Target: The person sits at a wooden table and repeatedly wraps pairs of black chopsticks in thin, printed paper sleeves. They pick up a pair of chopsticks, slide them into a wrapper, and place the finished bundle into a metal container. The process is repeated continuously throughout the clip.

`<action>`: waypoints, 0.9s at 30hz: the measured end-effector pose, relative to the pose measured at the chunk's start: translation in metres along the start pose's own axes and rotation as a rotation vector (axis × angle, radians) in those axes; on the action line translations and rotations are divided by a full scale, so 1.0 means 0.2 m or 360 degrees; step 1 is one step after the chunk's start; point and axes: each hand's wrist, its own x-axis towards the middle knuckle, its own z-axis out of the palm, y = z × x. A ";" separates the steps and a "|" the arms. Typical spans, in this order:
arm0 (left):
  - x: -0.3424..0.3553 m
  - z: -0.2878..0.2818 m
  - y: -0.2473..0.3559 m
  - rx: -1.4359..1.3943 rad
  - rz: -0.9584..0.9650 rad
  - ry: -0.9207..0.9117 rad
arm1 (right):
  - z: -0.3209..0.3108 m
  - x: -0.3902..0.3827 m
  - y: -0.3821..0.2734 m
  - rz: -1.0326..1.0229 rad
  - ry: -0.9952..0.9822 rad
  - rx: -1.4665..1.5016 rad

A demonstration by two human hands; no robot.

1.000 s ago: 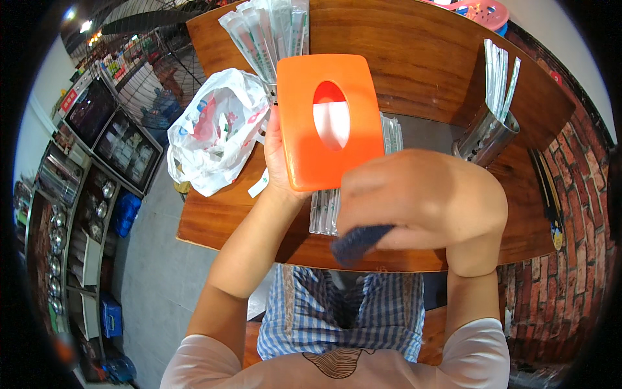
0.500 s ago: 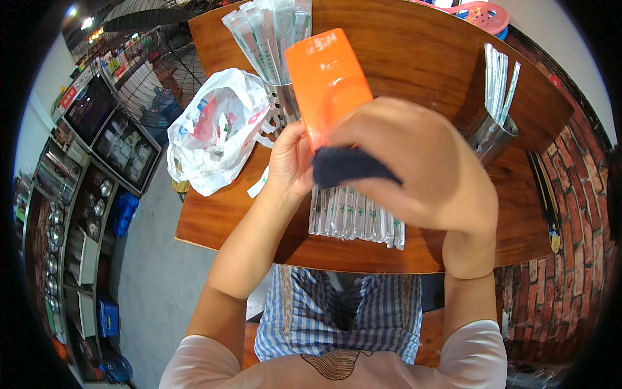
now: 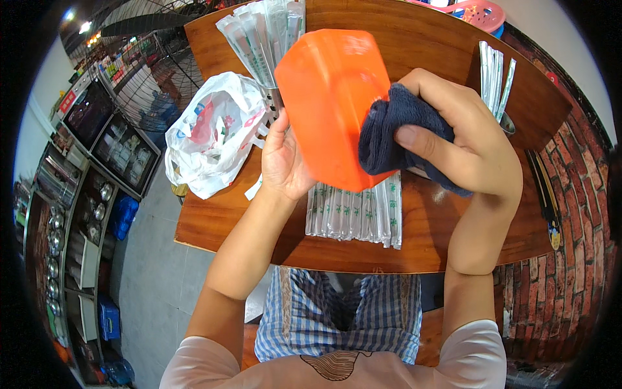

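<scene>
My left hand (image 3: 285, 162) grips an orange plastic container (image 3: 330, 104) with angled corners by its left side, holding it up over the table. In my right hand (image 3: 483, 139) is a bunched dark blue cloth (image 3: 385, 139), pressed against the container's right side with the thumb on top. Part of the left fingers is hidden behind the container. Below it, a row of clear-wrapped utensils with green print (image 3: 353, 217), perhaps chopsticks, lies on the wooden table (image 3: 421, 246).
Left of the container sits an open white plastic bag (image 3: 214, 175). Behind it, a bunch of wrapped utensils (image 3: 256, 39) stands in a perforated metal holder. More wrapped sticks (image 3: 494, 78) stand upright at right. A pink strainer (image 3: 483, 16) is at the far edge, a fan (image 3: 155, 78) at far left.
The container has turned, showing a broader face, and its lower end has swung right. My right hand has moved right and up with the cloth, from the container's lower end to its right side.
</scene>
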 end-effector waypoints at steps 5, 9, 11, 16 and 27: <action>-0.01 -0.01 -0.03 0.0312 0.0078 -0.0122 | 0.00 0.00 0.05 0.0056 -0.0100 0.0190; -0.02 0.00 -0.01 0.0365 0.0069 -0.0217 | -0.03 0.00 0.06 0.0205 -0.0260 0.0073; -0.02 0.01 -0.03 0.0578 0.0127 -0.0131 | -0.08 -0.02 0.05 0.0170 -0.0246 -0.0057; -0.02 0.00 -0.04 0.0486 0.0021 0.0009 | -0.05 -0.02 0.03 0.0181 0.0459 0.0088; 0.02 -0.04 -0.05 0.0500 -0.0075 0.0031 | 0.14 0.09 0.08 -0.0094 0.0418 -0.0727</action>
